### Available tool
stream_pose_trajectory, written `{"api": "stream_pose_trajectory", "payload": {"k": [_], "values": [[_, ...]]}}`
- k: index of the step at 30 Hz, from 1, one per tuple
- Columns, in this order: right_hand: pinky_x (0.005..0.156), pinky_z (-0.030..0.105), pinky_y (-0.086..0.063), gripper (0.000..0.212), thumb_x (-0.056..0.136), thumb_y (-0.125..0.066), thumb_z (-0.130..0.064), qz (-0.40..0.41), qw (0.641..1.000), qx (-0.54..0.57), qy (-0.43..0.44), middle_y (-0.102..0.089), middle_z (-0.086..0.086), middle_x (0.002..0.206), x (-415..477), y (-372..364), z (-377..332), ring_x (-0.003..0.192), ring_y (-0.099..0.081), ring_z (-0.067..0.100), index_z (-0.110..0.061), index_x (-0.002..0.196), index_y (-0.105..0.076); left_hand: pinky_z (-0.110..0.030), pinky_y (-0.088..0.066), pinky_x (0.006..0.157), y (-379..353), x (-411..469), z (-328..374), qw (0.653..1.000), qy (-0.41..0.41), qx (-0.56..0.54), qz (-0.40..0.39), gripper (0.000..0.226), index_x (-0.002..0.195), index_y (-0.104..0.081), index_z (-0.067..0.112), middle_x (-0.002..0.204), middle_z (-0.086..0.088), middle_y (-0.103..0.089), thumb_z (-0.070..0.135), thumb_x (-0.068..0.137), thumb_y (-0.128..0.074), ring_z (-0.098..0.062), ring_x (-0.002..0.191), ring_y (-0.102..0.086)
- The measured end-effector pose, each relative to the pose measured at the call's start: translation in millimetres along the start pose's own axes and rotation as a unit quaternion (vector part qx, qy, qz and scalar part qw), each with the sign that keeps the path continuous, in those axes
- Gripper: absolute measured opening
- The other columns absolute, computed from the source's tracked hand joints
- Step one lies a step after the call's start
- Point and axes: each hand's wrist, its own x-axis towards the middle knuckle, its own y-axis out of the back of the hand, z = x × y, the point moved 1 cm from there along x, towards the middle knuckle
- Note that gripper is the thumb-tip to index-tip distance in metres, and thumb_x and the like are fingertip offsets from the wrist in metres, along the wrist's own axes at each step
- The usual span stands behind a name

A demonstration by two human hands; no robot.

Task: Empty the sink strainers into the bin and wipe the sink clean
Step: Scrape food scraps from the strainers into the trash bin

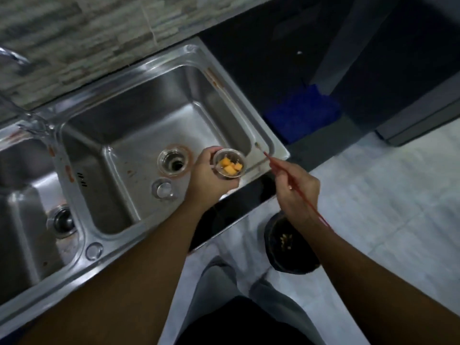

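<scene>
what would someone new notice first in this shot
Probably the orange food chunks in the strainer cup that the left hand holds over the right basin's front corner. Next, the thin red stick pinched in the right hand, and the open drain hole ringed with rusty residue.

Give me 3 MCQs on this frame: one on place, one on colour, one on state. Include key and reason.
1. Where is the strainer with food scraps?
A. seated in the right basin's drain
B. held in the left hand over the right basin's near edge
C. inside the bin

2. What colour are the scraps in it?
A. green
B. white
C. orange

3. What state is the right basin's drain in?
A. open, strainer out
B. plugged
C. under water

Key: B, the left hand grips it above the sink; C, orange cubes show inside; A, the bare dark hole shows. The right hand pinches a thin red stick.
</scene>
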Motion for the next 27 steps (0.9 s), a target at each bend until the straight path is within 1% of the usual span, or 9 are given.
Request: {"api": "stream_pose_trajectory", "payload": {"k": [1, 3, 5, 9, 12, 14, 17, 23, 27], "values": [[0.073, 0.011, -0.054, 0.036, 0.095, -0.053, -0.011, 0.020, 1.000, -0.004, -0.022, -0.069, -0.030, 0.104, -5, 20, 5, 0.085, -0.070, 0.005, -0.030, 0.121, -0.070, -0.006, -0.049, 0.085, -18, -7, 14, 1.000, -0.007, -0.006, -0.019, 0.082, 0.121, -0.056, 0.032, 0.117, 0.008, -0.066, 0.014, 0.052, -0.095, 0.012, 0.103, -0.061], [0.075, 0.013, -0.055, 0.034, 0.094, -0.052, -0.014, 0.058, 0.997, -0.005, -0.056, -0.070, -0.027, 0.102, -14, 58, 16, 0.086, -0.071, 0.006, -0.029, 0.119, -0.071, -0.028, -0.056, 0.096, -54, -21, 37, 0.998, -0.031, -0.015, -0.050, 0.084, 0.124, -0.058, 0.029, 0.122, 0.004, -0.066, 0.017, 0.050, -0.096, -0.006, 0.111, -0.064], [0.082, 0.020, -0.058, 0.031, 0.095, -0.052, -0.016, 0.098, 0.992, 0.008, -0.075, -0.074, -0.018, 0.103, -27, 93, 27, 0.091, -0.072, 0.007, -0.026, 0.117, -0.072, -0.039, -0.057, 0.096, -92, -39, 55, 0.995, -0.059, -0.014, -0.074, 0.080, 0.119, -0.061, 0.028, 0.120, 0.004, -0.065, 0.018, 0.049, -0.097, -0.013, 0.111, -0.064], [0.087, 0.036, -0.061, 0.031, 0.096, -0.049, -0.016, 0.129, 0.985, 0.016, -0.117, -0.075, -0.002, 0.107, -59, 142, 52, 0.098, -0.072, 0.012, -0.016, 0.116, -0.073, -0.042, -0.058, 0.092, -158, -73, 65, 0.991, -0.061, 0.018, -0.119, 0.073, 0.109, -0.062, 0.037, 0.116, 0.004, -0.065, 0.019, 0.048, -0.097, -0.014, 0.107, -0.065], [0.087, 0.038, -0.061, 0.031, 0.098, -0.048, -0.012, 0.153, 0.977, 0.006, -0.150, -0.075, 0.002, 0.108, -87, 169, 75, 0.099, -0.072, 0.011, -0.010, 0.116, -0.073, -0.043, -0.058, 0.093, -198, -90, 55, 0.984, -0.051, 0.059, -0.158, 0.071, 0.114, -0.066, 0.025, 0.118, 0.002, -0.062, 0.016, 0.051, -0.098, -0.019, 0.110, -0.064], [0.087, 0.039, -0.061, 0.030, 0.098, -0.049, -0.010, 0.155, 0.976, -0.005, -0.156, -0.075, 0.004, 0.109, -104, 183, 89, 0.100, -0.072, 0.012, -0.009, 0.115, -0.073, -0.039, -0.057, 0.095, -223, -95, 45, 0.977, -0.044, 0.103, -0.181, 0.073, 0.119, -0.064, 0.019, 0.120, 0.001, -0.061, 0.014, 0.054, -0.096, -0.020, 0.113, -0.061], [0.087, 0.036, -0.061, 0.028, 0.098, -0.051, -0.015, 0.126, 0.977, -0.029, -0.167, -0.076, 0.000, 0.107, -128, 200, 109, 0.098, -0.072, 0.010, -0.014, 0.113, -0.075, -0.025, -0.051, 0.091, -255, -95, 30, 0.965, -0.050, 0.151, -0.210, 0.073, 0.123, -0.063, 0.017, 0.122, 0.000, -0.062, 0.014, 0.057, -0.095, -0.019, 0.115, -0.060], [0.088, 0.025, -0.059, 0.029, 0.093, -0.053, -0.017, -0.001, 0.980, -0.067, -0.189, -0.074, -0.010, 0.105, -173, 203, 163, 0.098, -0.067, 0.000, -0.019, 0.111, -0.075, -0.038, -0.054, 0.101, -308, -85, -7, 0.945, -0.051, 0.198, -0.257, 0.073, 0.129, -0.061, 0.016, 0.128, -0.004, -0.063, 0.015, 0.064, -0.093, -0.021, 0.120, -0.059], [0.092, 0.019, -0.055, 0.030, 0.094, -0.053, -0.019, -0.022, 0.974, -0.077, -0.211, -0.072, -0.011, 0.110, -193, 185, 200, 0.100, -0.065, 0.001, -0.023, 0.116, -0.073, -0.035, -0.053, 0.100, -334, -83, -44, 0.931, -0.059, 0.209, -0.294, 0.071, 0.128, -0.062, 0.016, 0.128, -0.004, -0.064, 0.012, 0.063, -0.092, -0.020, 0.118, -0.060]]}}
